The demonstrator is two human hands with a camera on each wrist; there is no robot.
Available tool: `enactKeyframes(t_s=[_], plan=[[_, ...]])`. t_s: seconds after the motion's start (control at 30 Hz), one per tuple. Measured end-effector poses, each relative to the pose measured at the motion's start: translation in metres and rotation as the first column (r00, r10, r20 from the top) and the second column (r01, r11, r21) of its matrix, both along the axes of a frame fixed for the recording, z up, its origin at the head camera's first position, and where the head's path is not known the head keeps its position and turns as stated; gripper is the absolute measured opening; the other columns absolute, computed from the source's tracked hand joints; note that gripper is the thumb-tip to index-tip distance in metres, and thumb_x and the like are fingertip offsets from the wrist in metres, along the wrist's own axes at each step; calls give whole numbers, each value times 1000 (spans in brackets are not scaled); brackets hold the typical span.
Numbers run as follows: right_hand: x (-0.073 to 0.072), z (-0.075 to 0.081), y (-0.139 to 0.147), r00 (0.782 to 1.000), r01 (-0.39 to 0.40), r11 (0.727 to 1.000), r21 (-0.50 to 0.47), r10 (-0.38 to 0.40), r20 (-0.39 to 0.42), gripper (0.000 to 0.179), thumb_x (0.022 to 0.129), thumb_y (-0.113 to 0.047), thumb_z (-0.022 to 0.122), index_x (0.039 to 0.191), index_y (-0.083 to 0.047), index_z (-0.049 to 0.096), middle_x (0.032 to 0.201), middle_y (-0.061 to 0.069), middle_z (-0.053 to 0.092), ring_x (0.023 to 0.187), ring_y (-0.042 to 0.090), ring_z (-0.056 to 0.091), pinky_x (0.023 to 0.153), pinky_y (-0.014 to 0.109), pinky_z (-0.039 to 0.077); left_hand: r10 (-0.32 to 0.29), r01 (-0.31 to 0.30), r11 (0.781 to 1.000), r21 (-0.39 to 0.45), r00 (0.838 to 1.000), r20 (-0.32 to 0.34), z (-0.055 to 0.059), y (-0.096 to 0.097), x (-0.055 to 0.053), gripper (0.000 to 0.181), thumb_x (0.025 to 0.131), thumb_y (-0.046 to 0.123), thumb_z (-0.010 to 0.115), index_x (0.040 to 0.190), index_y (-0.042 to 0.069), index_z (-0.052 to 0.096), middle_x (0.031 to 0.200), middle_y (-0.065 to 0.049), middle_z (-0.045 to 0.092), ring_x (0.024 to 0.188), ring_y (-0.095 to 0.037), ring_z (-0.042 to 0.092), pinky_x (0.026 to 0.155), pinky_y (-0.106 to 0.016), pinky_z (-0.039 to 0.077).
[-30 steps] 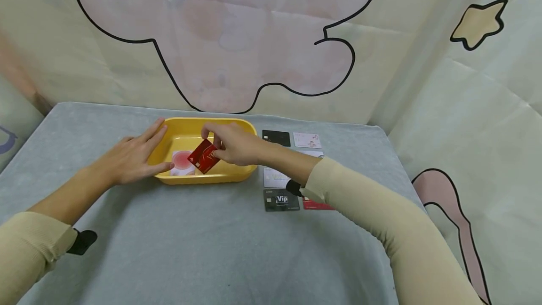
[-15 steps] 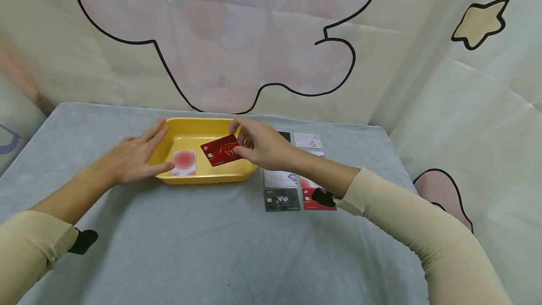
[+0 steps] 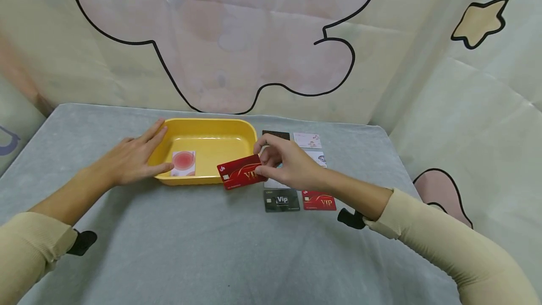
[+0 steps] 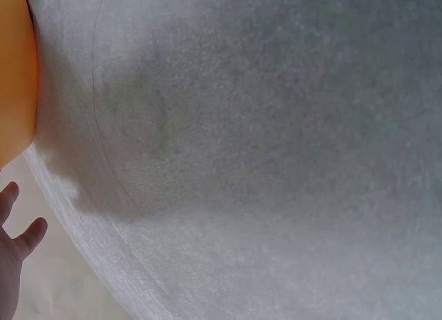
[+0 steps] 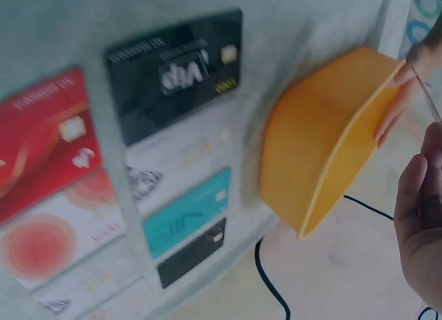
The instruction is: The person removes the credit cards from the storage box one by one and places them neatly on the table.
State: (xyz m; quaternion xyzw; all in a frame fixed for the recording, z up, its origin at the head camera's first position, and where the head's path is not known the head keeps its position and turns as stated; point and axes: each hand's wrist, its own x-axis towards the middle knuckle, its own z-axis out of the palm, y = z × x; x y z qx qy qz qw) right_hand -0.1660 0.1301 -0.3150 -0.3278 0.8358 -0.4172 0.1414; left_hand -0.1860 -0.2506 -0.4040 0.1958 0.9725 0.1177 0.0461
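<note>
My right hand [image 3: 292, 164] pinches a red VIP card [image 3: 238, 172] by its right end, tilted, over the front right corner of a yellow tray [image 3: 207, 131]. In the right wrist view that hand's fingers [image 5: 413, 189] show at the right, with the card seen nearly edge-on. My left hand [image 3: 133, 158] rests at the tray's left rim, fingers spread and thumb reaching over the edge. Inside the tray, beside the thumb, lies a white card with a pink-red circle [image 3: 184, 162].
Two columns of cards lie right of the tray: a black Vip card [image 3: 281, 200] and a second red VIP card [image 3: 319, 200] in front, a teal card [image 5: 188, 213] and a pale card [image 3: 307, 140] farther back. A cartoon-printed curtain [image 3: 271, 60] hangs behind the grey cloth-covered table [image 3: 203, 248].
My right hand has carried the red card from inside the tray rightward and toward me, to the tray's front right corner. My left hand has stayed put.
</note>
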Motion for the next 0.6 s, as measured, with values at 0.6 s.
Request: enactKeyframes(t_s=[0.6], plan=[[22,-39,38,958,35,996,85,-57,282,28,91,-10,73,111,-7,54,87,3,70,74,20,68,79,30,59,5,-5,1000,-15,1000,9,1,3,0,97,93,61,51,157,-2,15,167,-16,2,127,-53,46,101,-69,34]])
